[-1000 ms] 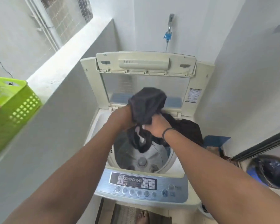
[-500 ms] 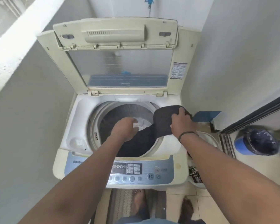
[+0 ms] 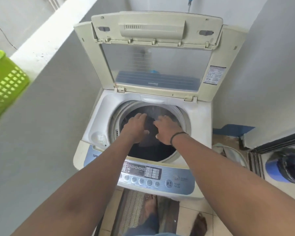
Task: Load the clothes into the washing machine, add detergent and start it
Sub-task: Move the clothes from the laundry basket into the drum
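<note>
A cream top-loading washing machine (image 3: 201, 120) stands before me with its lid (image 3: 153, 53) raised upright. Dark clothes (image 3: 150, 149) lie inside the round drum. My left hand (image 3: 134, 128) and my right hand (image 3: 167, 130) hover side by side over the drum opening, fingers stretched forward and relaxed, above the dark cloth. Neither hand grips anything. A black band circles my right wrist. The blue control panel (image 3: 182, 181) with its row of buttons runs along the front edge, below my forearms.
A green plastic laundry basket (image 3: 5, 86) sits on the low wall at the left. White walls close in on both sides. A blue bucket (image 3: 284, 167) with dark contents stands at the right by a door frame. A mat (image 3: 134, 210) lies underfoot.
The dark garment I held up over the drum has dropped inside. My right hand has come off the rim into the opening. Both hands have let go and spread open.
</note>
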